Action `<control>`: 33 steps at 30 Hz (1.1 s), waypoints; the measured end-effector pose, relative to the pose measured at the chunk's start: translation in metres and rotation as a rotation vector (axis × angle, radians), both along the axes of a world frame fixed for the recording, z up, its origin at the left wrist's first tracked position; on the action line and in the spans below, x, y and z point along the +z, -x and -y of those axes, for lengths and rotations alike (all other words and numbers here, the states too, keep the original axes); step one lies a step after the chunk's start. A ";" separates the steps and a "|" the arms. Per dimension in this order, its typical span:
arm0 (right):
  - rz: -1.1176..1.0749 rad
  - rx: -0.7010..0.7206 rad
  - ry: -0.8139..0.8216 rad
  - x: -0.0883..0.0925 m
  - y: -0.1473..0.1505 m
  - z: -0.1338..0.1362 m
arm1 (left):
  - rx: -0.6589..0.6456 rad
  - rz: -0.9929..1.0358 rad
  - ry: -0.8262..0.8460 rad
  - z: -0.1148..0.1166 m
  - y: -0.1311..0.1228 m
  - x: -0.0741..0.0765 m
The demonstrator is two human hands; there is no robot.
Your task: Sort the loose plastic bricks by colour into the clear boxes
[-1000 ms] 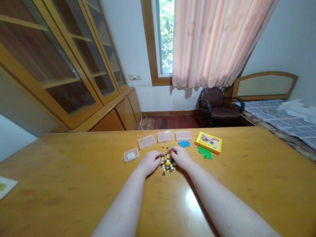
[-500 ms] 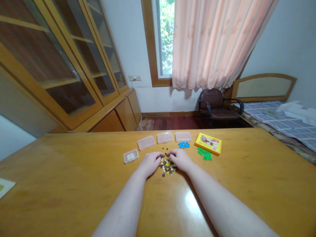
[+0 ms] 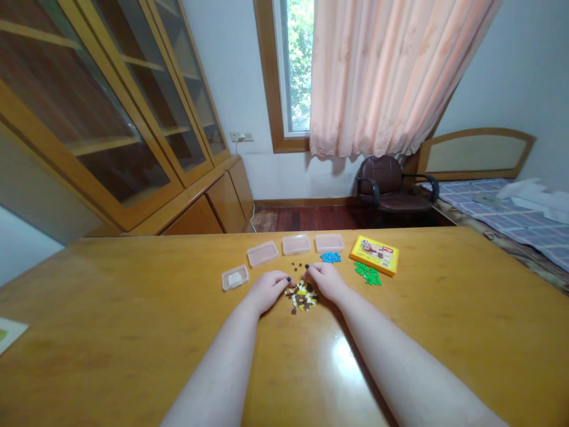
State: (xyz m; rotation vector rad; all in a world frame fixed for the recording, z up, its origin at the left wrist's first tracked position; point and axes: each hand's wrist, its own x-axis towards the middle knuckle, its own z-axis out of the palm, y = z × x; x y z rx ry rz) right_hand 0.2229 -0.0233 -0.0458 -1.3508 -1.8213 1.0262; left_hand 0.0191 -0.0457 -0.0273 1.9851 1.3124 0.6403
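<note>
A mixed pile of small brown, cream and yellow building bricks [image 3: 302, 296] lies on the wooden table between my hands. My left hand [image 3: 267, 292] rests at the pile's left edge with its fingers bent together; a small dark spot shows at the fingertips. On the far right side of the pile, my right hand [image 3: 328, 281] has thumb and fingers drawn into a pinch, also with a dark spot at the tips. Whatever either hand holds is too small to make out. Just beyond the fingers sit several loose brown bricks [image 3: 296, 269].
Blue bricks [image 3: 331, 257] and green bricks [image 3: 368, 273] lie in heaps to the right. A yellow box [image 3: 374, 255] sits behind the green ones. Clear plastic trays [image 3: 262, 254] form an arc; the leftmost tray [image 3: 226, 284] contains something white. Behind the table is a chair [image 3: 384, 184].
My right fingertips have lifted slightly and moved away from the left ones, widening the gap between the hands. Another loose brown brick shows beyond the pile. The view has tilted slightly.
</note>
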 end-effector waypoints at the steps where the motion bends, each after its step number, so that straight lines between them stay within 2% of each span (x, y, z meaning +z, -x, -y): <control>1: -0.011 -0.002 0.001 0.000 0.000 0.000 | 0.019 -0.005 -0.004 0.000 -0.001 0.000; 6: -0.027 -0.019 0.029 -0.002 0.002 -0.002 | 0.062 -0.042 -0.014 -0.002 -0.003 -0.003; 10: 0.068 0.027 -0.012 -0.002 0.002 -0.001 | 0.072 -0.086 -0.042 -0.004 -0.004 -0.006; 14: 0.140 0.008 -0.038 -0.001 0.003 0.000 | 0.137 -0.116 -0.070 -0.002 -0.003 -0.004; 18: 0.117 -0.019 -0.006 0.001 0.003 0.000 | 0.028 -0.084 -0.060 0.002 -0.005 0.002; 22: 0.119 0.028 -0.020 0.004 0.003 0.001 | -0.081 -0.116 -0.031 0.006 -0.007 0.006; 27: 0.194 0.004 -0.026 0.004 0.004 0.001 | -0.023 -0.157 -0.052 0.006 -0.009 0.006; 33: 0.167 0.011 -0.043 0.002 0.004 0.001 | 0.032 -0.124 -0.050 0.004 -0.010 0.003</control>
